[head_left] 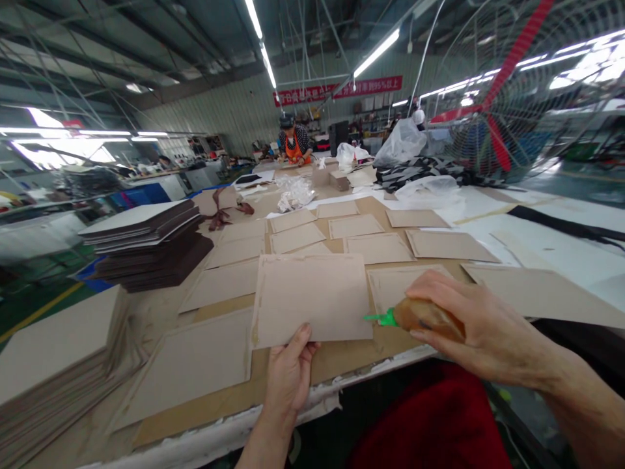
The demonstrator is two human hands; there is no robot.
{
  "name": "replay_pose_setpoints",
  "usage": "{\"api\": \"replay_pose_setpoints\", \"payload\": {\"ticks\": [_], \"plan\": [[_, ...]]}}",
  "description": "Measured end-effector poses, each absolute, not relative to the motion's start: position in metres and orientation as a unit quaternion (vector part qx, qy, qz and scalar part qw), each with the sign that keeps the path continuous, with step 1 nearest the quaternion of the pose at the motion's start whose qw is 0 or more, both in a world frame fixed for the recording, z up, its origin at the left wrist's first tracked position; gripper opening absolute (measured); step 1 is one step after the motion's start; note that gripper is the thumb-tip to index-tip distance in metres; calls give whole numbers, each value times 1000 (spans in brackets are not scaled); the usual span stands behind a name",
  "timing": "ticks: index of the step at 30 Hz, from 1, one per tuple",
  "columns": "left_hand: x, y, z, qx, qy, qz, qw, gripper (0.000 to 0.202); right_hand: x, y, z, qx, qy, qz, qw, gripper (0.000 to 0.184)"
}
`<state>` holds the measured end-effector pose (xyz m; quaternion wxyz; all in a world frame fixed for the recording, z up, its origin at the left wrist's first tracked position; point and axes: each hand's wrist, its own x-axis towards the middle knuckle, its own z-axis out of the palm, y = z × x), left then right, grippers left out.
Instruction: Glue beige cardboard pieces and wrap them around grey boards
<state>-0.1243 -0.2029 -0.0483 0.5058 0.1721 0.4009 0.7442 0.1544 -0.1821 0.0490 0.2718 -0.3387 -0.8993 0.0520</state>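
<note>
My left hand (288, 371) pinches the near edge of a tan cardboard sheet (312, 296) and holds it just above the table. My right hand (469, 326) is wrapped round an amber squeeze bottle (427, 318) whose green nozzle (381, 318) points at the sheet's lower right corner. Several more tan sheets (375, 247) lie spread in rows on the table beyond it.
A stack of dark boards (146, 244) stands at the left, and a stack of pale boards (53, 365) at the near left. A big caged fan (517, 98) stands at the right. A person in an orange apron (294, 144) works at the far end. Plastic bags (403, 143) lie behind.
</note>
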Motion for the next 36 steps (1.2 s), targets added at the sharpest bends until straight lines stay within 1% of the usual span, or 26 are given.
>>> {"api": "replay_pose_setpoints", "payload": {"ticks": [3, 6, 10, 15, 21, 23, 27, 29, 32, 36], "plan": [[-124, -201, -47, 169, 392, 750, 506, 53, 154, -187, 45, -339, -891, 43, 298, 27], [-124, -200, -47, 162, 389, 751, 508, 48, 155, -192, 39, -329, -899, 68, 282, 23], [-124, -200, -47, 162, 389, 751, 508, 43, 157, -195, 35, -335, -889, 49, 308, 26], [-124, -200, -48, 166, 395, 747, 508, 42, 157, -191, 38, -326, -903, 67, 271, 23], [-124, -201, -49, 178, 394, 740, 516, 40, 155, -178, 41, -348, -874, -28, 338, 29], [-124, -201, -48, 177, 393, 741, 514, 40, 154, -180, 39, -339, -883, -16, 326, 28], [-124, -201, -49, 172, 394, 743, 512, 40, 155, -193, 36, -315, -907, 58, 271, 21], [-124, -200, -49, 170, 395, 743, 513, 40, 156, -197, 35, -314, -906, 68, 274, 22], [-124, -199, -49, 168, 397, 743, 513, 40, 157, -196, 35, -328, -894, 41, 303, 26], [-125, -200, -49, 167, 398, 743, 511, 42, 157, -196, 33, -317, -902, 68, 285, 25]]}}
